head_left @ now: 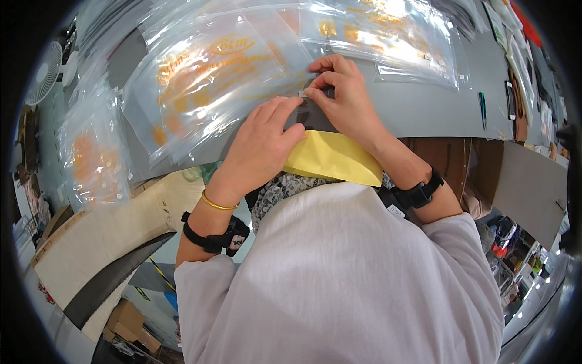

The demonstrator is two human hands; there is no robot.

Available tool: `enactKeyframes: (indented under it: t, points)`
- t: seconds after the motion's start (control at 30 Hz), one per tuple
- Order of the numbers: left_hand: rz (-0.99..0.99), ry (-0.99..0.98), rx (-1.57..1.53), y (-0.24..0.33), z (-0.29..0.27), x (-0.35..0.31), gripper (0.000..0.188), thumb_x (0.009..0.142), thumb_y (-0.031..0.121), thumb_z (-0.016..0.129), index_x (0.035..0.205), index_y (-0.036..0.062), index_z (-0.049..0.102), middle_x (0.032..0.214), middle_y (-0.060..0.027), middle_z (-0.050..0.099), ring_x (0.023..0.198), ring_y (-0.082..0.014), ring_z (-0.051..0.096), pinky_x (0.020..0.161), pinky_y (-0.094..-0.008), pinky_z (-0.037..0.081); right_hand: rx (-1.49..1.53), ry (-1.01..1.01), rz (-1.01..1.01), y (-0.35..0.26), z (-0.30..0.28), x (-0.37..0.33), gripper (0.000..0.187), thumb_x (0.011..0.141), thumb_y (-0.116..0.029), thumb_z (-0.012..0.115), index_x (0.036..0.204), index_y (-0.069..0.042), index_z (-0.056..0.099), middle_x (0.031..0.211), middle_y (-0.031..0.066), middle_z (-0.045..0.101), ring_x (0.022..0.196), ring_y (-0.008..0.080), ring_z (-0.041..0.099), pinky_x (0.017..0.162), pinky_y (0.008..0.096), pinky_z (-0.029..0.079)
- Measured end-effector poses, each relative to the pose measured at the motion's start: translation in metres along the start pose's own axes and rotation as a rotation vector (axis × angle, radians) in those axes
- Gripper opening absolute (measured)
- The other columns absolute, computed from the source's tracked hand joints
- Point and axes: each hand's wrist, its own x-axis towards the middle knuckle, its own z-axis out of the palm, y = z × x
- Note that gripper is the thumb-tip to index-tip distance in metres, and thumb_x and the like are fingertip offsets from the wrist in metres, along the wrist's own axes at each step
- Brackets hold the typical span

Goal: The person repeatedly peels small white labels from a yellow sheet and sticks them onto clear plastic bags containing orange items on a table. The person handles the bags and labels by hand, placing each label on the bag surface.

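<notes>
Near the front edge of the grey table, my left hand (pixel 262 139) bends its fingers down beside the edge of a clear plastic bag (pixel 212 67) with orange print. Anything under those fingertips is hidden. My right hand (pixel 347 94) faces it, thumb and forefinger closed on a small white sticker-like piece (pixel 301 94) between the two hands. A yellow sheet (pixel 333 159), paper-like and creased, lies across my lap, below both hands.
More printed plastic bags (pixel 376 36) cover the far side of the grey table (pixel 424 109), with another stack (pixel 94 155) at the left. Dark-handled tweezers (pixel 482 110) lie at the right. A white fan (pixel 45 73) stands far left, and an open cardboard box (pixel 442 158) sits below the table's right side.
</notes>
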Motion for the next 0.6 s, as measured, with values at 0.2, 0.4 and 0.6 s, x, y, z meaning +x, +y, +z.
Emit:
enactKeyframes:
  t: [0.2,0.4,0.6]
  points:
    - [0.023,0.034,0.055,-0.002,0.008,0.001,0.014,0.088,0.008,0.068,0.094,-0.0028,0.063,0.141,-0.0174,0.062,0.120,-0.0355,0.059,0.103,-0.0464,0.051,-0.167,-0.005,-0.066,-0.011,-0.005,0.000,0.012,0.084,-0.013,0.079,0.080,-0.003,0.072,0.118,0.0076,0.067,0.113,0.0304,0.058,0.096,0.0421,0.047]
    - [0.060,0.059,0.078,-0.003,0.014,-0.005,0.017,0.081,0.009,0.063,0.093,-0.0026,0.061,0.138,-0.0271,0.060,0.116,-0.0346,0.058,0.107,-0.0463,0.048,-0.667,0.092,-0.349,-0.008,-0.038,0.030,0.032,0.084,-0.032,0.081,0.099,-0.005,0.073,0.114,0.0097,0.068,0.110,0.0288,0.063,0.091,0.0428,0.051]
    - [0.021,0.028,0.150,0.012,0.011,-0.025,0.016,0.081,0.009,0.063,0.092,-0.0025,0.060,0.141,-0.0326,0.057,0.118,-0.0368,0.057,0.110,-0.0481,0.046,-0.730,-0.067,-0.283,0.000,-0.045,0.101,0.031,0.092,-0.034,0.076,0.108,-0.008,0.074,0.103,0.0080,0.073,0.099,0.0294,0.069,0.087,0.0430,0.054]
